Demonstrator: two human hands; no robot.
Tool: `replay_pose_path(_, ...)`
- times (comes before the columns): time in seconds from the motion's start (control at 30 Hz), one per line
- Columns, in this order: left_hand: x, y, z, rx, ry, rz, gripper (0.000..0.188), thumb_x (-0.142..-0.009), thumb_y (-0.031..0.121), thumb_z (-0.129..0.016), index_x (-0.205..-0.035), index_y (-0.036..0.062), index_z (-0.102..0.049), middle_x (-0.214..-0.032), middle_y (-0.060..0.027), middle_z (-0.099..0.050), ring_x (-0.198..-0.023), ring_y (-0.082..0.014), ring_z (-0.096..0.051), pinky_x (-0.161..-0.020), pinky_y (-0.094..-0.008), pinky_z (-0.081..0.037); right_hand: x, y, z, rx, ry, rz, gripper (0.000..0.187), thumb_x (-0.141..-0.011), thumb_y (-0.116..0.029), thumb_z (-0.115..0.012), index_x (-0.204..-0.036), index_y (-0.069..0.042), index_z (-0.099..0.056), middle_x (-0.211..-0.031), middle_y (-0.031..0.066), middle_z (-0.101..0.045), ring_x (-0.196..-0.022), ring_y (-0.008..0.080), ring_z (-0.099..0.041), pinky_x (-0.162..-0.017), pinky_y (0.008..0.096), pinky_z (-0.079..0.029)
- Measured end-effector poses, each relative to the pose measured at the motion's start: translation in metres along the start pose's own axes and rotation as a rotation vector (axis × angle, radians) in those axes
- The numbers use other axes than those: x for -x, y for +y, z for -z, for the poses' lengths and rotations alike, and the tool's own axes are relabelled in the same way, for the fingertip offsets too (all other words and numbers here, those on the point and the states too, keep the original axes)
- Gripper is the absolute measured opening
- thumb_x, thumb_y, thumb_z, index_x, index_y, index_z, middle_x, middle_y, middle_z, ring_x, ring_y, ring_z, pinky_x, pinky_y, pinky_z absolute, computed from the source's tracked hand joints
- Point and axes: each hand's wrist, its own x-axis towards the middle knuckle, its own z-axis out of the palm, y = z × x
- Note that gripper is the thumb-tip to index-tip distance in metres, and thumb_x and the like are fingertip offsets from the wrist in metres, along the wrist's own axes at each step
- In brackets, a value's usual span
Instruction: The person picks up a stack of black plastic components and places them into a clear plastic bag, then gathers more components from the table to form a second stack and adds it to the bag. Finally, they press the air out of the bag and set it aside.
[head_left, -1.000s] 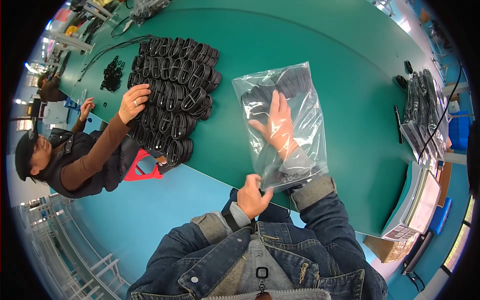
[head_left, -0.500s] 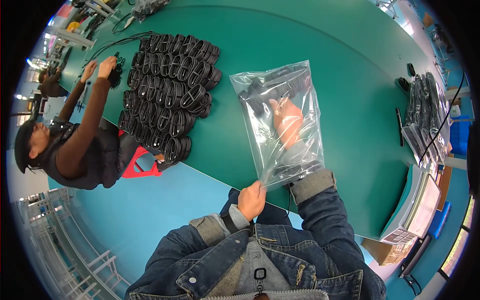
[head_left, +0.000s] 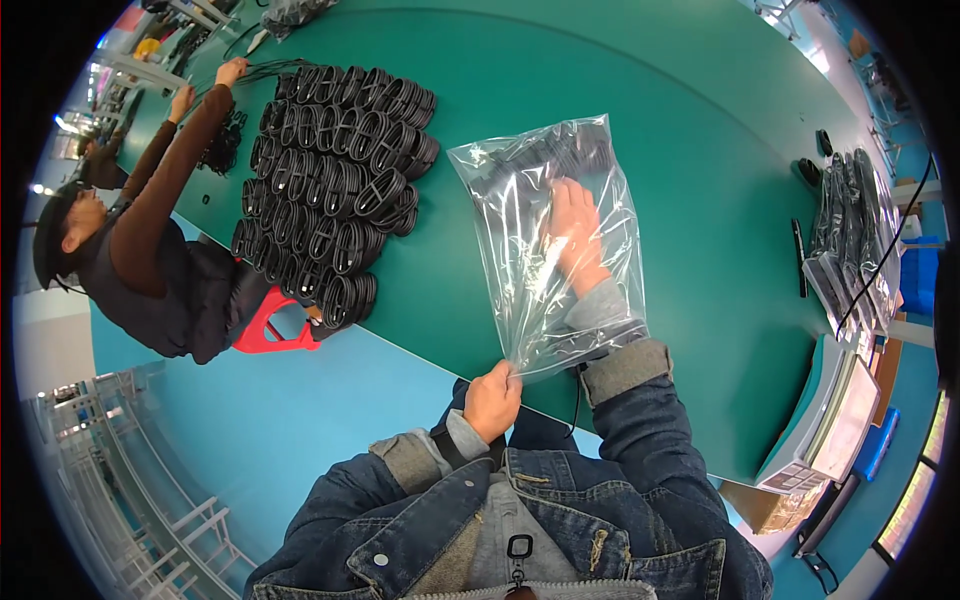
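A clear plastic bag [head_left: 520, 250] lies on the green table in front of me. Bundles of coiled black cable [head_left: 530, 165] fill its far end, blurred by glare on the plastic. My right hand [head_left: 575, 230] is inside the bag up to the sleeve, fingers stretched out and touching the near side of the bundles. Closed in a pinch, my left hand [head_left: 492, 402] holds the near left corner of the bag's mouth at the table's edge.
Rows of coiled black cables [head_left: 330, 170] stand left of the bag. A co-worker [head_left: 160, 240] sits at the left, handling loose cables. Filled bags [head_left: 850, 240] stack up at the right, beside a black pen [head_left: 799, 258] and a paper-filled tray [head_left: 815, 415].
My right hand has flattened out, and the cable bundles sit more evenly across the bag's far end. The bag and my left hand shifted slightly left. The co-worker's hands moved farther away.
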Motion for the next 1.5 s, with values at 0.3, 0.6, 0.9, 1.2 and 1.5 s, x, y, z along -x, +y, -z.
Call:
replay_pose_path(0.3, -0.002, 0.013, 0.008, 0.034, 0.022, -0.007, 0.018, -0.085, 0.014, -0.048, -0.074, 0.0008, -0.052, -0.057, -0.0145, -0.056, -0.055, -0.0292, -0.059, -0.051, -0.0385, -0.044, 0.017, -0.007, 0.017, -0.180, -0.207, -0.046, 0.029, -0.072, -0.009, -0.061, -0.102, -0.005, -0.058, -0.098, 0.0109, -0.056, -0.093, 0.0300, -0.053, -0.079, 0.0388, -0.046)
replay_pose_path(0.6, 0.000, 0.013, 0.002, -0.216, -0.021, -0.098, 0.018, -0.084, 0.018, -0.050, -0.075, 0.0027, -0.054, -0.066, -0.0227, -0.056, -0.063, -0.0428, -0.055, -0.055, -0.0499, -0.043, 0.006, -0.041, -0.002, -0.223, -0.363, 0.235, 0.033, -0.076, -0.011, -0.058, -0.108, -0.011, -0.056, -0.099, 0.0052, -0.057, -0.085, 0.0281, -0.055, -0.073, 0.0380, -0.048)
replay_pose_path(0.9, -0.003, 0.007, 0.005, -0.172, 0.010, -0.026, 0.020, -0.083, 0.019, -0.051, -0.073, 0.0020, -0.054, -0.065, -0.0231, -0.055, -0.062, -0.0430, -0.055, -0.053, -0.0500, -0.042, -0.001, -0.063, -0.009, -0.082, -0.434, 0.152, 0.047, -0.077, -0.005, -0.053, -0.123, -0.012, -0.046, -0.104, 0.0080, -0.056, -0.084, 0.0294, -0.055, -0.071, 0.0384, -0.049)
replay_pose_path(1.2, -0.006, 0.011, 0.008, -0.156, 0.006, -0.081, 0.022, -0.085, 0.020, -0.052, -0.073, 0.0014, -0.054, -0.065, -0.0231, -0.055, -0.063, -0.0436, -0.055, -0.053, -0.0495, -0.042, -0.004, -0.048, -0.014, -0.131, -0.081, 0.243, 0.054, -0.076, -0.010, -0.057, -0.128, -0.005, -0.041, -0.120, 0.0138, -0.050, -0.104, 0.0313, -0.052, -0.085, 0.0379, -0.045)
replay_pose_path(1.5, -0.006, 0.010, 0.008, -0.112, 0.002, -0.068, 0.022, -0.086, 0.020, -0.050, -0.076, 0.0004, -0.053, -0.066, -0.0241, -0.055, -0.065, -0.0443, -0.054, -0.054, -0.0488, -0.042, -0.012, -0.047, -0.023, 0.113, -0.181, 0.153, 0.067, -0.075, -0.015, -0.060, -0.134, 0.001, -0.031, -0.139, 0.0170, -0.033, -0.131, 0.0319, -0.028, -0.104, 0.0403, -0.029)
